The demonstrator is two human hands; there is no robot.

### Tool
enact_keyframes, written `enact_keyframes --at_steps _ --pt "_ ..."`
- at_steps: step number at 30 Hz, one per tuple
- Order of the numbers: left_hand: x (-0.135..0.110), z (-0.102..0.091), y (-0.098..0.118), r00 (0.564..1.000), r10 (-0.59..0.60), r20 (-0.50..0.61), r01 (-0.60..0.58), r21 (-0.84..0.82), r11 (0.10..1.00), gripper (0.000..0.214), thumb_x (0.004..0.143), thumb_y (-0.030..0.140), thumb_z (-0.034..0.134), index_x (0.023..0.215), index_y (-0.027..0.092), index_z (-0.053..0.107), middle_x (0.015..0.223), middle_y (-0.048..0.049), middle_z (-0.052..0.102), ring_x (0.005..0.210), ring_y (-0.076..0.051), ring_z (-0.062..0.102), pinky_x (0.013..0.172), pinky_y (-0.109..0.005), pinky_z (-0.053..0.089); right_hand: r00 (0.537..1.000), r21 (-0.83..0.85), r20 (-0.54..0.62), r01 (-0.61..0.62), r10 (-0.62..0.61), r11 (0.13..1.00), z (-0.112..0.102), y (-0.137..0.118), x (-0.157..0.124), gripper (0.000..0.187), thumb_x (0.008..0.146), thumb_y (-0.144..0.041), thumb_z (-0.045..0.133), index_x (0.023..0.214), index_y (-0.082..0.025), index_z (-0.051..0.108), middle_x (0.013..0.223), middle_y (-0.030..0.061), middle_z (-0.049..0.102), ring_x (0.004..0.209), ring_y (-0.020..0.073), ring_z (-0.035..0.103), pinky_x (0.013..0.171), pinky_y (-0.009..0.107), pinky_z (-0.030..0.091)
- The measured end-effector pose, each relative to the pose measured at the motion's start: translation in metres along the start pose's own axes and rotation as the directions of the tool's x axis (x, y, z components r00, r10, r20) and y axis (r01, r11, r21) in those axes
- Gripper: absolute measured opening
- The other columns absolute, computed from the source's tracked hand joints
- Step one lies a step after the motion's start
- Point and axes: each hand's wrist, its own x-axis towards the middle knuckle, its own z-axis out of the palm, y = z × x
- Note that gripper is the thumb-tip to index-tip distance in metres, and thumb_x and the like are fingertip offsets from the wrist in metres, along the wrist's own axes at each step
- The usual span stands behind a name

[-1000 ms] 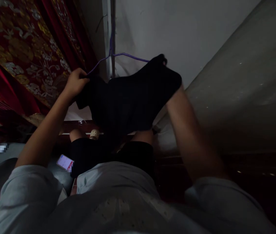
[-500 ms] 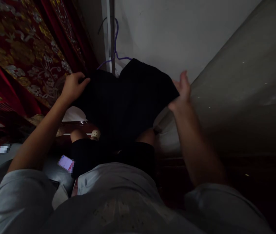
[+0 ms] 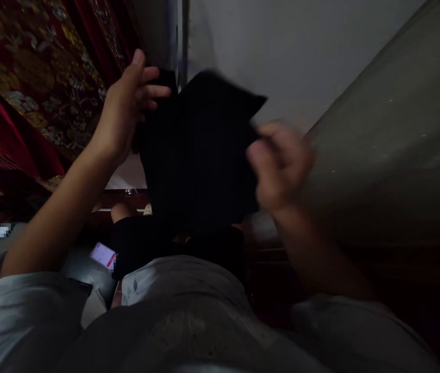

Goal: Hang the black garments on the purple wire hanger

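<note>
A black shirt (image 3: pixel 204 150) hangs in front of me over my knees, its upper right corner sticking out to a point. My left hand (image 3: pixel 129 106) is at the shirt's upper left, fingers spread and partly bent, the fingertips against the cloth. At the shirt's right edge is my right hand (image 3: pixel 284 166), blurred by motion, with thumb and fingers curled round the dark cloth there. The purple hanger seen earlier is now only a faint smear beside the metal pole (image 3: pixel 183 41).
Red cloth with gold and silver embroidery (image 3: pixel 33 77) hangs at the left. A pale wall (image 3: pixel 282 57) stands behind, with a shiny grey plastic-like covering (image 3: pixel 391 140) at the right. A lit phone (image 3: pixel 102 255) lies on a grey surface by my left thigh.
My left hand has risen and its fingers have spread. My right hand has moved inward and down, its fingers now curled. The shirt looks narrower, and the purple hanger has largely gone from sight.
</note>
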Motion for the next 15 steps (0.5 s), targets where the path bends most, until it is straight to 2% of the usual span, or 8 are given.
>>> enact_keyframes --at_steps 1,3,4,5,6,10,12,15 --pt "-0.008 0.0 0.005 0.995 -0.049 0.086 0.053 -0.054 0.997 0.065 0.112 0.057 0.012 0.121 0.015 0.06 0.114 -0.0091 0.066 0.118 -0.029 0.066 0.098 -0.047 0.053 0.973 0.065 0.225 0.029 -0.043 0.997 0.005 -0.011 -0.007 0.023 0.097 -0.045 0.058 0.107 -0.026 0.068 0.09 0.0014 0.064 0.084 0.0196 0.065 0.076 0.035 0.051" --pt "-0.027 0.0 0.01 0.97 -0.097 0.223 0.119 -0.087 0.989 0.067 0.111 0.058 0.012 0.113 0.014 0.062 0.109 -0.0091 0.066 0.115 -0.028 0.069 0.093 -0.045 0.056 0.777 0.203 0.615 0.013 -0.137 0.979 0.014 -0.023 -0.014 0.026 0.094 -0.045 0.063 0.115 -0.031 0.07 0.102 0.0016 0.07 0.089 0.0212 0.068 0.076 0.034 0.055" --pt "-0.039 -0.001 0.01 0.957 -0.118 0.266 0.142 -0.072 0.987 0.065 0.111 0.058 0.013 0.109 0.015 0.062 0.105 -0.0089 0.066 0.109 -0.027 0.072 0.09 -0.044 0.058 0.686 0.242 0.708 -0.012 -0.168 0.97 0.018 -0.024 -0.013 0.024 0.094 -0.044 0.063 0.113 -0.031 0.071 0.103 0.0018 0.072 0.09 0.0212 0.069 0.079 0.034 0.056" --pt "-0.052 -0.003 0.008 0.945 -0.142 0.293 0.161 -0.041 0.986 0.062 0.111 0.057 0.016 0.106 0.017 0.063 0.1 -0.0086 0.066 0.099 -0.025 0.074 0.085 -0.043 0.06 0.653 0.249 0.738 -0.03 -0.169 0.968 0.022 -0.021 -0.01 0.022 0.095 -0.043 0.062 0.111 -0.031 0.072 0.103 0.0022 0.073 0.093 0.0212 0.07 0.083 0.034 0.056" --pt "-0.064 -0.007 0.006 0.938 -0.165 0.305 0.171 0.007 0.985 0.059 0.11 0.058 0.02 0.104 0.019 0.063 0.093 -0.0079 0.065 0.085 -0.022 0.074 0.079 -0.042 0.061 0.682 0.228 0.717 -0.038 -0.142 0.973 0.025 -0.013 -0.006 0.021 0.097 -0.041 0.06 0.109 -0.03 0.073 0.105 0.0028 0.073 0.097 0.0212 0.07 0.089 0.035 0.056" --pt "-0.097 -0.034 -0.003 0.919 -0.236 0.316 0.189 0.17 0.967 0.047 0.099 0.066 0.048 0.107 0.022 0.065 0.062 0.0012 0.044 0.046 -0.011 0.051 0.051 -0.03 0.048 0.915 0.059 0.396 -0.111 0.079 0.992 0.034 0.042 0.008 0.029 0.091 -0.041 0.069 0.116 -0.027 0.071 0.123 0.0068 0.069 0.121 0.0249 0.062 0.109 0.043 0.048" --pt "-0.099 -0.049 -0.006 0.928 -0.214 0.306 0.161 0.19 0.969 0.044 0.096 0.063 0.058 0.106 0.021 0.066 0.057 0.0037 0.036 0.047 -0.01 0.049 0.052 -0.026 0.044 0.908 0.055 0.375 -0.221 0.185 0.974 0.038 0.068 0.007 0.036 0.085 -0.047 0.074 0.115 -0.026 0.071 0.129 0.0072 0.066 0.131 0.0265 0.056 0.115 0.045 0.043" --pt "-0.084 -0.062 -0.013 0.975 -0.083 0.205 0.028 0.256 0.966 0.044 0.096 0.061 0.061 0.101 0.018 0.068 0.058 0.0018 0.044 0.06 -0.014 0.059 0.064 -0.032 0.052 0.758 0.143 0.568 -0.476 0.322 0.868 0.042 0.091 0.001 0.041 0.083 -0.062 0.071 0.089 -0.021 0.073 0.097 0.006 0.072 0.104 0.0248 0.067 0.097 0.042 0.053"
